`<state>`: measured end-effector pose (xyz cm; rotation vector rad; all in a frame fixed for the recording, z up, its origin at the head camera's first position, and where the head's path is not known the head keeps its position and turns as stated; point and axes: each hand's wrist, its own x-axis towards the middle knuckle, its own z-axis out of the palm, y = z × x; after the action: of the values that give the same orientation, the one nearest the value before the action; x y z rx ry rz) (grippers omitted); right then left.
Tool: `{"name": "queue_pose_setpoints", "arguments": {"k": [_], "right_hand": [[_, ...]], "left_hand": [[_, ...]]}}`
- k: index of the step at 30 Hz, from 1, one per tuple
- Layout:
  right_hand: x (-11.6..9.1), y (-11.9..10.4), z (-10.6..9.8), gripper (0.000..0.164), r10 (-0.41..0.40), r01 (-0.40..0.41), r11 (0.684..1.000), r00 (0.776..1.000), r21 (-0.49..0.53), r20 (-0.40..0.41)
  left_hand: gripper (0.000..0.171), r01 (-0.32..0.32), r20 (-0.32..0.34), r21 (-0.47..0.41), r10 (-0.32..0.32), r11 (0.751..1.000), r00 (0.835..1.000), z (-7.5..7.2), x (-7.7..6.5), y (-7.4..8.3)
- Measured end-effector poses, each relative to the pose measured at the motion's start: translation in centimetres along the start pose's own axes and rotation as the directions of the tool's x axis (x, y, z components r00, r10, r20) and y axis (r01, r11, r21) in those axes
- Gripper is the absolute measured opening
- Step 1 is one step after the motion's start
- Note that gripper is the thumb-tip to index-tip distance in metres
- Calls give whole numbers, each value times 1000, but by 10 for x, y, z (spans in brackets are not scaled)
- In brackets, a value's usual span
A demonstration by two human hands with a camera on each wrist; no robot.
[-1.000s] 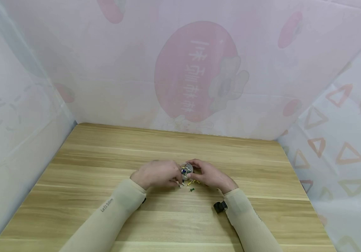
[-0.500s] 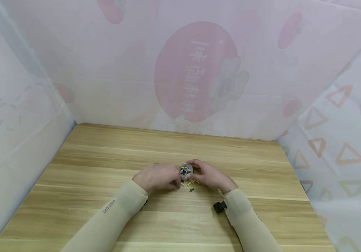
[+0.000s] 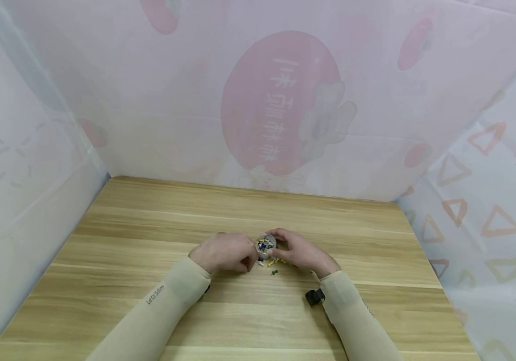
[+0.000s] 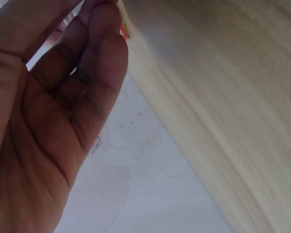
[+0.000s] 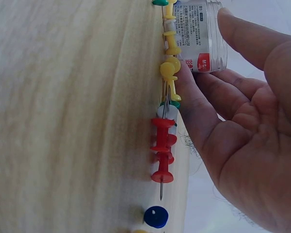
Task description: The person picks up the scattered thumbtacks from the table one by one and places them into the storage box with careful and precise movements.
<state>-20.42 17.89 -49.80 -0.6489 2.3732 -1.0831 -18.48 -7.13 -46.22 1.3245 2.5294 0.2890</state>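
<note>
A clear jar (image 5: 200,36) stands upright on the worktop (image 3: 222,321), mouth up, with mixed push pins showing inside. The right hand (image 3: 302,248) curls thumb and fingers round its far and near sides, probably to keep so light a jar from sliding or tipping while leaving the mouth uncovered. The left hand (image 3: 228,251) sits just beside the jar on the opposite side, fingers bent and bunched. Red and green show by its fingertips in the left wrist view, but whether it pinches a pin cannot be told, nor whether it touches the jar.

Loose pins lie near the jar, on the wearer's side: red pins (image 5: 162,133), yellow pins (image 5: 172,43), a blue pin (image 5: 156,217) and a green pin (image 3: 274,272). Their scattered spread suggests they were not deliberately arranged; being close, they seem within easy reach.
</note>
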Motion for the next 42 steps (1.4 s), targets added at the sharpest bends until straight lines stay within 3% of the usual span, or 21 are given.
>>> {"name": "queue_pose_setpoints", "arguments": {"k": [10, 15, 22, 32, 35, 42], "right_hand": [[0, 0, 0, 59, -1, 1, 1000, 1000, -3, 1], [-1, -2, 0, 60, 6, -6, 1000, 1000, -21, 0], [-3, -3, -1, 61, 15, -15, 999, 1000, -29, 0], [-1, -1, -1, 57, 3, -3, 1000, 1000, 4, 7], [0, -1, -1, 57, -9, 9, 1000, 1000, 10, 10], [-1, 1, -3, 56, -15, 15, 1000, 1000, -4, 12]], "left_hand": [[20, 48, 0, -28, -48, 998, 999, -4, 0, -1], [11, 57, -50, -42, -59, 998, 997, -9, -2, 2], [12, 53, -124, -42, -58, 998, 991, -17, -5, 4], [9, 13, -228, 6, -11, 1000, 974, -20, 0, 2], [8, -13, -216, 19, 17, 1000, 976, -21, 1, 5], [6, -169, -111, 59, 174, 984, 978, -12, 9, 24]]}}
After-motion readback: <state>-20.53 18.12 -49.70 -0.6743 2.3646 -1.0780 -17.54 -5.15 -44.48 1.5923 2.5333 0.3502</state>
